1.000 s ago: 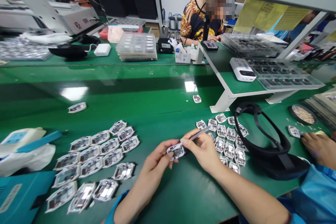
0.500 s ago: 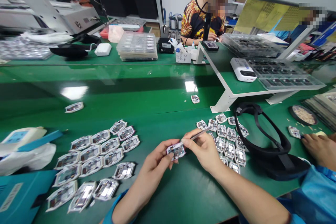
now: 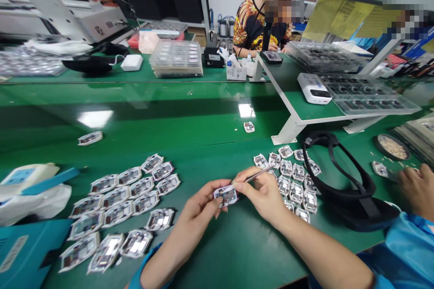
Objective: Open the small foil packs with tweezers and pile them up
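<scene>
Flanked by housings point(image 3: 118, 213) on both sides, at right partly behind a headset point(image 3: 359, 216). Gripping one housing point(image 3: 228, 196) in the left hand point(image 3: 200, 207), with thumb on its face; pinching probable tweezers point(image 3: 257, 174) in the right hand point(image 3: 259, 194), tip near the rim. Above a glossy green counter point(image 3: 224, 253), facing a shelf point(image 3: 288, 86) and, beyond, a person point(image 3: 252, 22).

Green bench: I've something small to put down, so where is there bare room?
Bare green bench shows beyond the left hand and right hand, between the left units and right units. Another patch lies nearer, between the forearms. It is crowded among the left units and on the right, where the right units sit beside the black headset.
</scene>
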### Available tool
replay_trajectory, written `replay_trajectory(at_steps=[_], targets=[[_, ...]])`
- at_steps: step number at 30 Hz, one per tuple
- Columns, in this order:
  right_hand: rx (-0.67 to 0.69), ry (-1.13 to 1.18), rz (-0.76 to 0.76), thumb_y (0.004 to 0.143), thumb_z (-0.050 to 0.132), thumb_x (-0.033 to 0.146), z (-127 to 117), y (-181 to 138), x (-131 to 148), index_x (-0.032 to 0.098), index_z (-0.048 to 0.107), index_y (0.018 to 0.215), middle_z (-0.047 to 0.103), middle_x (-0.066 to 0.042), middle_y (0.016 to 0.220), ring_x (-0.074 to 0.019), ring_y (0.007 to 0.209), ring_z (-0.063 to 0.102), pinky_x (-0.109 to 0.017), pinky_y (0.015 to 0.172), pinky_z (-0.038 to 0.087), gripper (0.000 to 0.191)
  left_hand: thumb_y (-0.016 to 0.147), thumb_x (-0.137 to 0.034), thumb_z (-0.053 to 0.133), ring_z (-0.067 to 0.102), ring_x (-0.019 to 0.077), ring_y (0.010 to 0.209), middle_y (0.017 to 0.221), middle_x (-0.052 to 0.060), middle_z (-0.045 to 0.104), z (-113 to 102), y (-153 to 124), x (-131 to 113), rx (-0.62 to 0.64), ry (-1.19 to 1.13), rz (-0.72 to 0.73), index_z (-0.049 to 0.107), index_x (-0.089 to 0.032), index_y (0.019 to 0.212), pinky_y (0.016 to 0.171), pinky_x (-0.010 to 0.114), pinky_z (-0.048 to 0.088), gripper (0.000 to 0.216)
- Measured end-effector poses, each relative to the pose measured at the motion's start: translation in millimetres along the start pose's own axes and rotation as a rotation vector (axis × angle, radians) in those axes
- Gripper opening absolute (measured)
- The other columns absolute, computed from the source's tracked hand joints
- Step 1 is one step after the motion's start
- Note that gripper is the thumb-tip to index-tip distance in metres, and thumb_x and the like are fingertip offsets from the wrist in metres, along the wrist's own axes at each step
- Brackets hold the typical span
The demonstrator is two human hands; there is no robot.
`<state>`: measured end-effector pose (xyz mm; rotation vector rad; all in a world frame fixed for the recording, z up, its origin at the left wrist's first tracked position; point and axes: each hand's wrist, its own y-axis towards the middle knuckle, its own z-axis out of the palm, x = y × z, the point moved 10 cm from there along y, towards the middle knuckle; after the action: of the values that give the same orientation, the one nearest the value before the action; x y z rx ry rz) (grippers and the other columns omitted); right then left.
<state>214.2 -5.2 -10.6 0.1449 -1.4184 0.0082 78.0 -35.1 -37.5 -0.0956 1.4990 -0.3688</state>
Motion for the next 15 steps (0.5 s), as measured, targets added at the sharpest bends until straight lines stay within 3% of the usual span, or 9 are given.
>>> replay_trajectory(at_steps=[10,15], targets=[[-0.011,-0.003,0.008,0.074,0.073,0.026,1.3,-0.9,-0.1,0.020,0.067,0.074,0.069,-0.001,0.071,-0.0155,0.064,0.063,-0.027,0.061,0.052,0.009,0.079,-0.038,0.064,0.049,0.0145,0.059,0.064,0.000,0.061,-2.0,0.4,1.1,-0.026,0.038,-0.027,0.068,-0.015,0.104,0.054,0.025,0.038,0.035],[-0.012,-0.004,0.015,0.075,0.072,0.025,0.9,-1.2,-1.0,0.020,0.067,0.076,0.068,0.000,0.069,-0.0147,0.062,0.063,-0.027,0.060,0.052,0.007,0.079,-0.037,0.064,0.049,0.0140,0.059,0.063,0.000,0.061,-4.1,0.3,5.3,-0.058,-0.056,-0.061,0.068,-0.014,0.105,0.054,0.025,0.038,0.035]])
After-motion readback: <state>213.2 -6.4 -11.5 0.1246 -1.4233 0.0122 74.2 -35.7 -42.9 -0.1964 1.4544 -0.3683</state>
